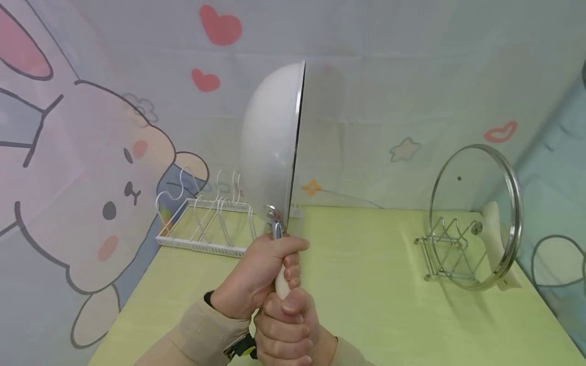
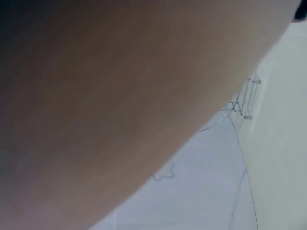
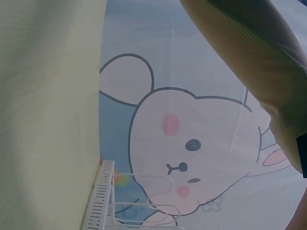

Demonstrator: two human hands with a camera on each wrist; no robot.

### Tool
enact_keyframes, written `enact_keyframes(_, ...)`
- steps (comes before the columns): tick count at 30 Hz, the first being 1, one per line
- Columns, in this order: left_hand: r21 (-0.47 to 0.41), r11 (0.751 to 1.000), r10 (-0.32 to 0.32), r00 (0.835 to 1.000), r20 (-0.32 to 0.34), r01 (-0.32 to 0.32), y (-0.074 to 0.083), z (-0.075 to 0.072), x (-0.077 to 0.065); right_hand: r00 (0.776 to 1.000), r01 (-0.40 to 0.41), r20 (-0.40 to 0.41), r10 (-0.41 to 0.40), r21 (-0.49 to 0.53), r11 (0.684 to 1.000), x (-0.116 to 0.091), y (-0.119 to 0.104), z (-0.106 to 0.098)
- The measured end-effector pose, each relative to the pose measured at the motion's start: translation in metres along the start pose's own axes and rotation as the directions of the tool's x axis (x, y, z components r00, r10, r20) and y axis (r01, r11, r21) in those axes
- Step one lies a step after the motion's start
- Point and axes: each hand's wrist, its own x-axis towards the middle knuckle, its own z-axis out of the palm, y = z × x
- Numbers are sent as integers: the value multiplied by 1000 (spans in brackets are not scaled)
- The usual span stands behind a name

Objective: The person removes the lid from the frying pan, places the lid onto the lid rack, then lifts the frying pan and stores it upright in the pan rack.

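A white wok [image 1: 270, 142] is held upright on its edge, its rounded outside facing left and its rim to the right. Both hands grip its pale handle [image 1: 282, 284]. My left hand [image 1: 261, 269] wraps round the upper part, close to the metal joint at the bowl, one digit pointing right. Below it, my right hand [image 1: 288, 328] curls round the lower end. The wok's inside is hidden. In the left wrist view blurred skin [image 2: 105, 96] fills most of the frame; in the right wrist view a beige sleeve [image 3: 259, 52] crosses the upper right.
Behind the wok, a white wire rack [image 1: 201, 246] with upright dividers stands on the green table [image 1: 366, 295]. At the right, a small metal rack [image 1: 430, 254] holds a glass lid [image 1: 515, 218] on edge, with a pale handle. A cartoon-printed cloth [image 1: 366, 101] hangs behind.
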Motion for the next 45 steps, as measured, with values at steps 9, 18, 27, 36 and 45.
enact_keyframes(9,36,999,18,1000,-14,-18,1,-3,-2,1000,-2,22,3,-4,1000,3,1,-5)
enact_keyframes(18,79,997,10,1000,-17,-9,1,-9,0,999,16,28,-15,-21,1000,4,5,-12)
enact_keyframes(27,88,996,6,1000,1,-6,-2,-12,4,999,35,21,-34,-28,999,2,6,-15)
enact_keyframes(36,97,995,-10,1000,-6,11,-3,-16,7,999,37,15,-36,-41,998,1,7,-19)
enact_keyframes(45,99,994,-37,999,-11,38,-7,-21,12,999,38,12,-37,-34,999,-4,10,-27)
